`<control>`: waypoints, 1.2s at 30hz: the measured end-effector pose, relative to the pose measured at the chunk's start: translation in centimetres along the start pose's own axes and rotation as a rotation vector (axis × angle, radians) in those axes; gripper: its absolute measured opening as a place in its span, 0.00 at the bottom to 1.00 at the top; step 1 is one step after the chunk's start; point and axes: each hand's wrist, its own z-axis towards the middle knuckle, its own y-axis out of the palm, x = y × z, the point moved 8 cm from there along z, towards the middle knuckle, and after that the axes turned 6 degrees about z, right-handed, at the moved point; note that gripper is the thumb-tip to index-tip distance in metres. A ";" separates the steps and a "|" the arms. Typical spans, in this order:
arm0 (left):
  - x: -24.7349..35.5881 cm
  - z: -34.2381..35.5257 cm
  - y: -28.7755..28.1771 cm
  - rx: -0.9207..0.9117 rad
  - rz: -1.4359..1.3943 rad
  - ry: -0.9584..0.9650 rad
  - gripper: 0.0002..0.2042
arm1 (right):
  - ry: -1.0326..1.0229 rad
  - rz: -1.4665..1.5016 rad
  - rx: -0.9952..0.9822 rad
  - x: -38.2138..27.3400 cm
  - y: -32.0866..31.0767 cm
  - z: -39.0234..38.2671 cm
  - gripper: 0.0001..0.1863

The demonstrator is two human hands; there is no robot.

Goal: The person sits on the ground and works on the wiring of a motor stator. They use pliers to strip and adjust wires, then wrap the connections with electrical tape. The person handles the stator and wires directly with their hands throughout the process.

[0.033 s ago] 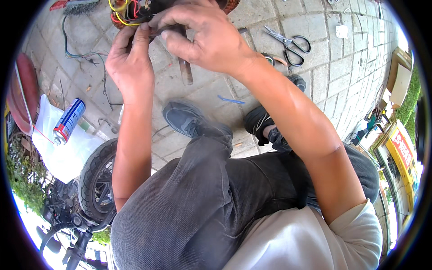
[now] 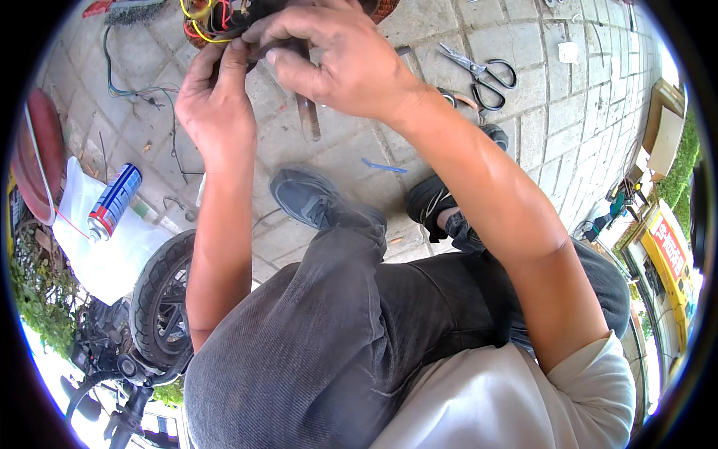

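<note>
At the top of the view, both hands work against a dark unit with red and yellow wires (image 2: 202, 34). My left hand (image 2: 217, 105) is closed, thumb and forefinger pinched at the end of a thin dark strip (image 2: 262, 54). Just to its right, my right hand (image 2: 340, 67) bends over the same strip, thumb and fingers closed on it. The right fingertips are partly hidden behind the hand, and whether the strip is tape or cable I cannot tell. A flat brown metal bar (image 2: 307, 120) sticks out below the right hand.
Scissors with black handles (image 2: 479, 73) lie on the paving to the right. At left are loose wires (image 2: 138, 93), a blue spray can (image 2: 116, 200) on a white plastic bag (image 2: 90, 262), and a motorbike wheel (image 2: 161, 299). A blue strip (image 2: 384, 166) lies near my shoes (image 2: 307, 196).
</note>
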 end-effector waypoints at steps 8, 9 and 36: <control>-1.3 0.0 -0.3 0.038 -0.057 0.011 0.10 | -0.058 0.077 -0.150 -0.7 0.0 1.1 0.13; -1.0 -0.1 0.0 0.036 -0.067 0.028 0.10 | -0.021 0.022 -0.131 -0.1 0.6 1.2 0.14; -0.9 -0.1 -0.7 0.080 -0.241 0.125 0.14 | -0.164 -0.066 0.129 -1.4 0.9 2.6 0.10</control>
